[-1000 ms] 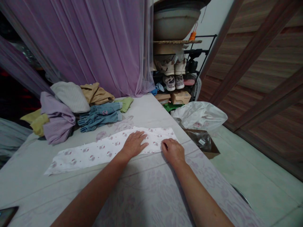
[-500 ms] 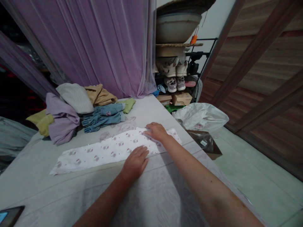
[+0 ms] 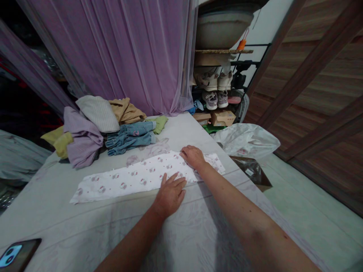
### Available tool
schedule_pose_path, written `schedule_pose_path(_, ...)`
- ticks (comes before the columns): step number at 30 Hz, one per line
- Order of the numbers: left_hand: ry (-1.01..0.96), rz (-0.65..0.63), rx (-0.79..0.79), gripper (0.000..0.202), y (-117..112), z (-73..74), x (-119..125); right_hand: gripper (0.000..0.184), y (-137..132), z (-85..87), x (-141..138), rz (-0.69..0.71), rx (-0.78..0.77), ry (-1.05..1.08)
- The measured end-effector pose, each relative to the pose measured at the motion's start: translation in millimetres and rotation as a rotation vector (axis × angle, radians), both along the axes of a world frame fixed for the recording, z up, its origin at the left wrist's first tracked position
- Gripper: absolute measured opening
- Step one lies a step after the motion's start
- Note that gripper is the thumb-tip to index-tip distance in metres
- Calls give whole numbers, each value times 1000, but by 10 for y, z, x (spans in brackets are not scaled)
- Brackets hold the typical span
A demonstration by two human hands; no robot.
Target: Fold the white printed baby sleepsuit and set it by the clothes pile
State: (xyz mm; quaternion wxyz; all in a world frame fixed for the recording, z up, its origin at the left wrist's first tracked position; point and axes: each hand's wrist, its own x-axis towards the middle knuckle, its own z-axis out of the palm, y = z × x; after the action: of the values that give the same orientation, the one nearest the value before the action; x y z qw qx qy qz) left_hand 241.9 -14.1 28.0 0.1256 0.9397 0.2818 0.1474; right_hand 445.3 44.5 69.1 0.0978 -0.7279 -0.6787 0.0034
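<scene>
No lettering can be read. A white label (image 3: pixel 249 172) on the dark plastic wrap (image 3: pixel 255 169), right of centre, is too small to make out, as are the marks on the cardboard box (image 3: pixel 223 118) at upper right.

Purple curtain (image 3: pixel 136 56), wooden panels (image 3: pixel 326 68), pale floor (image 3: pixel 306 192)

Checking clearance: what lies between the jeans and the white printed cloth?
Only sheet with a pale purple flower print lies between jeans and white printed cloth, per the head view.
</scene>
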Motion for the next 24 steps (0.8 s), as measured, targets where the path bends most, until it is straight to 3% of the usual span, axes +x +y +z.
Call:
schedule_pose_path(4,16,1,-13,37,-7,44,7,31,-328,-35,-128,146,166,95)
schedule_pose_path(7,-28,-6,31,38,7,7,5,30,-671,-184,-118,269,172,189)
schedule_pose_path(9,-54,22,56,37,15,-22,3,31,-867,-278,-31,253,162,167)
schedule_pose_path(13,-91,69,74,35,3,-14,6,33,-1074,-342,198,43,191,46)
schedule_pose_path(18,-83,67,20,23,56,170,7,28,-1143,-326,306,-67,354,24)
schedule_pose_path(21,-43,101,-67,28,232,320,-17,33,-1194,-347,373,-318,472,55)
schedule_pose_path(24,-41,208,-49,29,499,398,-60,44,-1235,-373,474,-582,431,129)
